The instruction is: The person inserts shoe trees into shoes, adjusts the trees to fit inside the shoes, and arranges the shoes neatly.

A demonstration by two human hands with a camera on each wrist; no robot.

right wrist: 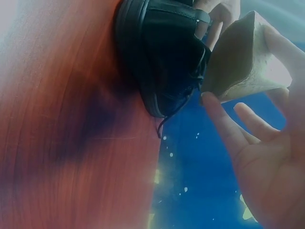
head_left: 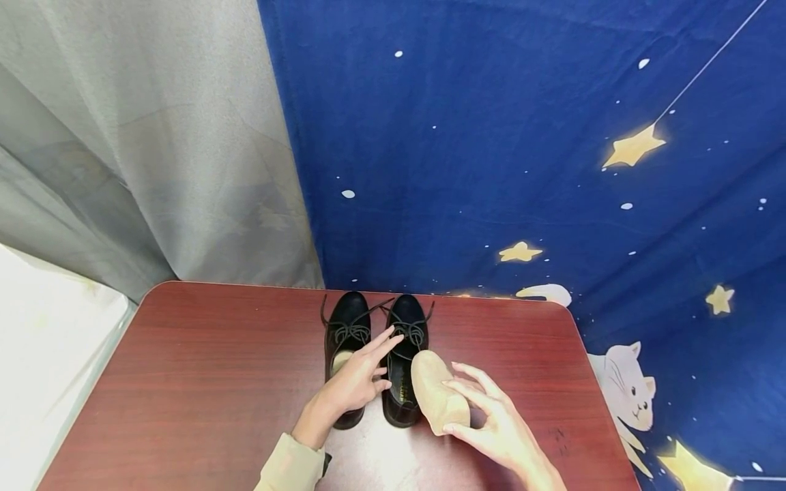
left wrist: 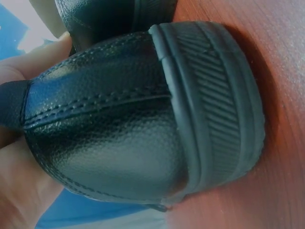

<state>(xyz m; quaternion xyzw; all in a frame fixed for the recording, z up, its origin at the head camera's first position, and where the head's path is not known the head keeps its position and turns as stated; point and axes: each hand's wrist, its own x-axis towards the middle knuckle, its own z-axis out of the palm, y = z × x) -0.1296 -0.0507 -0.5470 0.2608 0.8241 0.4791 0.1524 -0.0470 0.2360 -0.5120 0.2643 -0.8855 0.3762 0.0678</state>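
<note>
Two black lace-up shoes stand side by side, toes pointing away: the left shoe and the right shoe. A tan moulded shoe insert shows in the opening of the left one. My left hand lies over that shoe, fingers stretched towards the right shoe's laces; whether they touch is unclear. Beside the right shoe, my right hand holds another tan moulded shoe insert between thumb and fingers, above the table. Its hollow, folded side faces the right wrist view. A shoe heel fills the left wrist view, hiding part of the hand.
The shoes stand on a reddish-brown wooden table with rounded far corners. Behind it hang a grey curtain and a blue curtain printed with stars. At the left is a white surface.
</note>
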